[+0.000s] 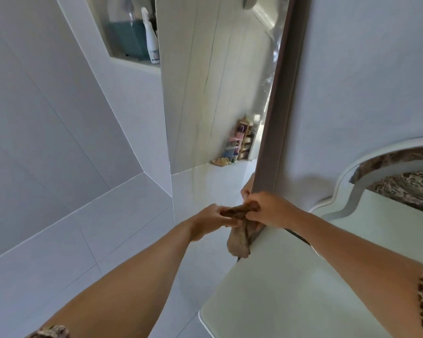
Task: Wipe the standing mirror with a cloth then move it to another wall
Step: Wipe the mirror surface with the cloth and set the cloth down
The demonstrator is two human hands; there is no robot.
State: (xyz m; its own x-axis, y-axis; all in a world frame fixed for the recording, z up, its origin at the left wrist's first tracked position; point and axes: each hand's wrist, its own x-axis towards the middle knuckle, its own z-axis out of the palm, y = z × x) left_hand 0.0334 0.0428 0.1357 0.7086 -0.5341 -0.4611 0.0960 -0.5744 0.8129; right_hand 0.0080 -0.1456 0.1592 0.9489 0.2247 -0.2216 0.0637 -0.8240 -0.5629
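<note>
Both hands meet on the brown cloth [239, 223] in front of me: my left hand [211, 220] pinches one end with curled fingers, my right hand [269, 209] clenches the other end, and a loose tail hangs below them. My grip sits at the right edge of the standing mirror [217, 93], against its brown frame [279, 118], above the far corner of a pale tabletop [291, 289]. A spray bottle [150, 37] stands in a wall niche beyond the mirror's left edge.
</note>
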